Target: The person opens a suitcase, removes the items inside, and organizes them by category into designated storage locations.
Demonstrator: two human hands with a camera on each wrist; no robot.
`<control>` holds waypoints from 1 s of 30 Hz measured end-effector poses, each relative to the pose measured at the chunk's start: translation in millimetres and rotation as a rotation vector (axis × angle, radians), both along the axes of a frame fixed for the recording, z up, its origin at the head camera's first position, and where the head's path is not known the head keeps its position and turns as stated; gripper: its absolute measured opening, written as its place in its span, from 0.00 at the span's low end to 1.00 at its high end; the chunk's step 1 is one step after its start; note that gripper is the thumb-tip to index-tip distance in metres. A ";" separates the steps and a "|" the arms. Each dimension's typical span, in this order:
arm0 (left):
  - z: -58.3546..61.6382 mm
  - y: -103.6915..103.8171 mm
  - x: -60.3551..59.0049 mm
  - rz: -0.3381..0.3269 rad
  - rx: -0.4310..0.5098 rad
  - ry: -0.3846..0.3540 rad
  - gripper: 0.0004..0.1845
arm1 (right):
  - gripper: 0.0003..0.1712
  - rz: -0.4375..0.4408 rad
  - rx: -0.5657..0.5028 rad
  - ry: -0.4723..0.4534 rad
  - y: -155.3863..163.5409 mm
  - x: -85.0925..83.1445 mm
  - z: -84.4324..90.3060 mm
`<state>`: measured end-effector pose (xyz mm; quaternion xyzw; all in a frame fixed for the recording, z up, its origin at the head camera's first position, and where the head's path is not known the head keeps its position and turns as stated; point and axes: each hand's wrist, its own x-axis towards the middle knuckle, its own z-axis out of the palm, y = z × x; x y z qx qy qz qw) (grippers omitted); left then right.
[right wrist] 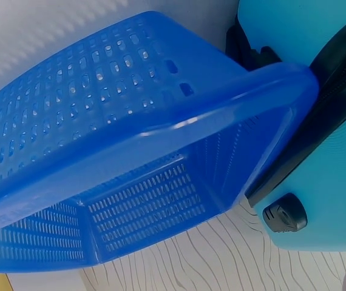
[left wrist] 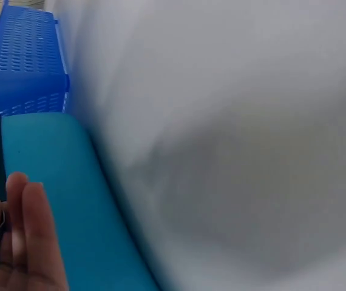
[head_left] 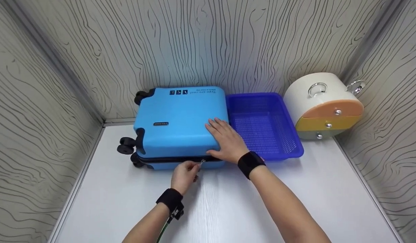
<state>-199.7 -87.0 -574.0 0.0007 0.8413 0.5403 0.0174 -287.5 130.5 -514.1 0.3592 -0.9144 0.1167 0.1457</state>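
Here's the blue suitcase [head_left: 181, 116], lying flat on the white desk [head_left: 211, 209], close to the back wall [head_left: 208, 44], wheels [head_left: 125, 145] jutting out at its left end. And the left hand [head_left: 183, 177] is right in at the front seam, thumb and finger pinching the little metal zipper pull [head_left: 202, 162]! The fingertips cover part of that pull, so its full shape is hard to make out. From the left wrist, the thumb is cut off by the picture's edge, with two other fingers held out fairly straight.

Up top, the right hand [head_left: 230, 143] rests on the lid's near right corner, fingers spread and flat, gripping nothing; its own wrist camera catches just a sliver of skin in the bottom corner. The case's inside is hidden under that lid, and the smaller printing is too tiny to read.

Just beside it sits the blue basket [head_left: 265, 131], its near edge partly behind the right wrist. Farther right, the rounded drawer box [head_left: 305, 92] shows orange, yellow and green fronts; both wrist views get only a yellow scrap.
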 end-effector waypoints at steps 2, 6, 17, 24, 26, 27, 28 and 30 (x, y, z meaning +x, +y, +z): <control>0.6 -3.6 -0.2 -0.002 -0.063 0.029 0.10 | 0.55 -0.003 0.006 0.000 0.2 -0.5 -0.1; -0.2 -13.6 0.1 0.001 -0.167 0.073 0.09 | 0.55 -0.006 -0.003 -0.009 1.0 -0.7 0.2; -5.8 -46.1 3.8 0.079 -0.254 0.123 0.07 | 0.54 -0.010 -0.010 -0.026 0.5 0.7 -0.1; -5.0 -63.7 5.1 0.121 -0.318 0.132 0.07 | 0.54 -0.005 -0.013 -0.039 -1.3 0.5 0.4; -4.6 -68.7 5.4 0.135 -0.324 0.120 0.07 | 0.54 -0.004 -0.012 -0.045 -1.4 0.4 0.6; -4.5 -71.4 5.6 0.143 -0.327 0.112 0.07 | 0.54 -0.003 -0.012 -0.045 -1.5 0.2 0.5; -4.4 -74.0 5.8 0.149 -0.327 0.104 0.07 | 0.54 -0.005 -0.010 -0.047 -1.5 0.2 0.4; -4.6 -79.7 6.0 0.158 -0.331 0.098 0.07 | 0.54 -0.010 -0.008 -0.048 -1.2 0.1 0.4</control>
